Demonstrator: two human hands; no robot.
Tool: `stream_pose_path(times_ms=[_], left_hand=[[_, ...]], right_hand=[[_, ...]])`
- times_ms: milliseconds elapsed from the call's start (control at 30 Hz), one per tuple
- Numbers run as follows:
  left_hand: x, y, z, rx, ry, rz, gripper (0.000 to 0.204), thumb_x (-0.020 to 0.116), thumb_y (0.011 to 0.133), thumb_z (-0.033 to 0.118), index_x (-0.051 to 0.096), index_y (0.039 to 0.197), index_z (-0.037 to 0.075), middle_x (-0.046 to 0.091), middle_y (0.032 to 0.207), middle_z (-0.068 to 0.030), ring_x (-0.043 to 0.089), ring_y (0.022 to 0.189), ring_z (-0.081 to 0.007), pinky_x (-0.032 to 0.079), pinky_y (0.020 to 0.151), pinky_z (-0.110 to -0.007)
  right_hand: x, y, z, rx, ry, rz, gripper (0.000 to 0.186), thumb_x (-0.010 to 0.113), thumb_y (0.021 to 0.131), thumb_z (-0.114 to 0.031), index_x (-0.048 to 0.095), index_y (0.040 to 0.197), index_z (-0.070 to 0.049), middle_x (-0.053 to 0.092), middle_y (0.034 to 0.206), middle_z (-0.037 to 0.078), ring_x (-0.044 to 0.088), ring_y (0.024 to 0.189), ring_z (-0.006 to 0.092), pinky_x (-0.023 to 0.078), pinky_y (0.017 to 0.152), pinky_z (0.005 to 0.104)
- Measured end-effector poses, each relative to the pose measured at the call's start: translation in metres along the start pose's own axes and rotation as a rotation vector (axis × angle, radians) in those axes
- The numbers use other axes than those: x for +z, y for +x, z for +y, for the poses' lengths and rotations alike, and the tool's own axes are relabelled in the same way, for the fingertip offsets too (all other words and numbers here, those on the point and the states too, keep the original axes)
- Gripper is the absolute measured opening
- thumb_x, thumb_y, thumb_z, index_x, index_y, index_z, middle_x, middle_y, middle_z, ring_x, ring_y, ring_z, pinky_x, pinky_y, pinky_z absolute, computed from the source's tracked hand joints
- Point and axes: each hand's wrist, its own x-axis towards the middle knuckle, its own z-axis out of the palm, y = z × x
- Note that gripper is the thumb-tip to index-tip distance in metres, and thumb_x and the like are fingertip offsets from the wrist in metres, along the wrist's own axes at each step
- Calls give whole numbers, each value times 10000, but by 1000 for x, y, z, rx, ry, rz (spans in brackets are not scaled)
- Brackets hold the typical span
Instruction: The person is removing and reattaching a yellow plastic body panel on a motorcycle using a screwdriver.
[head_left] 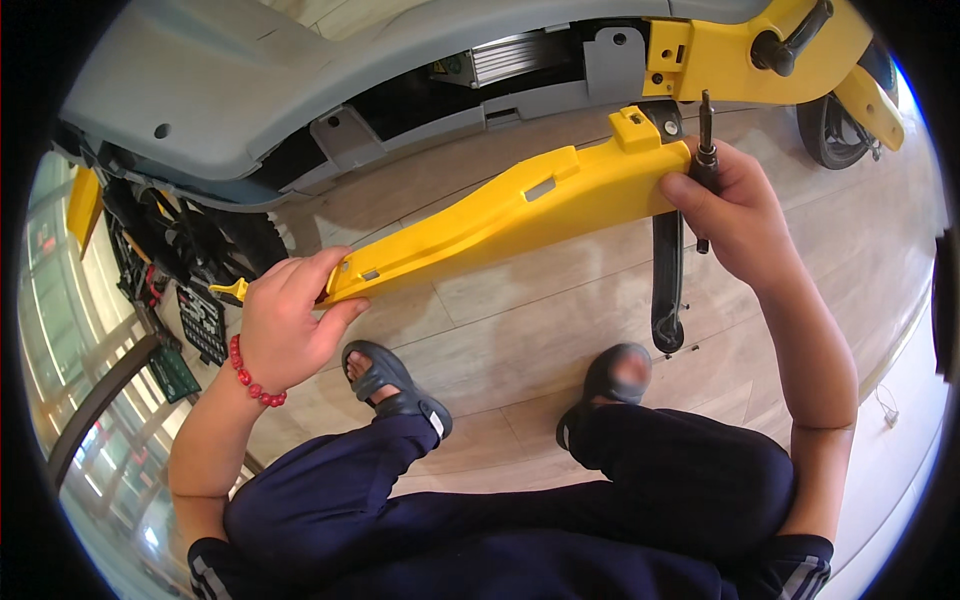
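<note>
A long yellow plastic panel [500, 220] with slots and a raised tab is held across the middle of the view. My left hand [295, 315] grips its left end, with a red bead bracelet at the wrist. My right hand [730, 210] grips its right end and also holds a screwdriver [707, 165] with a dark handle, shaft upward. A black bar [668, 300] hangs down beside the right hand, partly behind the panel. Above the panel is a grey vehicle body [250, 80] with an open underside and a yellow fitting [750, 50].
The vehicle's wheels [835, 140] sit at right and left. Open tool cases [200, 320] lie at the left near a glass surface. My sandalled feet [390, 385] rest on the wood-look floor [500, 370], with a few small dark pieces beside the black bar.
</note>
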Motion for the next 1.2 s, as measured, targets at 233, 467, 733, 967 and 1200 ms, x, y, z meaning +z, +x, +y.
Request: stream_pose_path(times_ms=[233,467,733,967,1200], left_hand=[[0,1,0,9,-10,2,473,842,720,136,656,1136,7,681,837,-136,657,725,-309,523,661,-373],[0,-1,-2,-16,-16,4,466,841,739,183,658,1141,34,674,807,-122,660,732,-303,526,651,-377],[-2,-2,-5,19,-39,-6,509,853,729,128,641,1177,8,671,843,-146,658,736,-304,518,660,-357],[-15,0,1,36,34,-3,519,837,748,218,642,1200,52,662,799,-95,646,717,-281,513,651,-369],[-39,5,0,217,214,77,471,813,759,157,654,1189,49,653,820,-102,643,772,-292,514,699,-373]], right_hand=[[-4,-1,4,85,-39,31,256,688,970,-195,671,1146,-11,648,891,-33,550,805,41,452,715,227],[-1,-1,7,47,-13,73,209,649,986,-141,658,1131,10,649,903,-40,530,785,24,435,698,212],[-3,1,18,-5,45,49,227,660,998,-183,652,1145,-10,562,795,-83,405,650,-2,322,569,189],[-7,-1,13,-62,89,124,257,665,1000,-190,644,1191,-20,558,794,-76,395,614,0,304,542,182],[-22,0,9,-132,127,194,262,660,1003,-189,644,1202,-18,560,796,-73,391,592,1,290,514,185]])
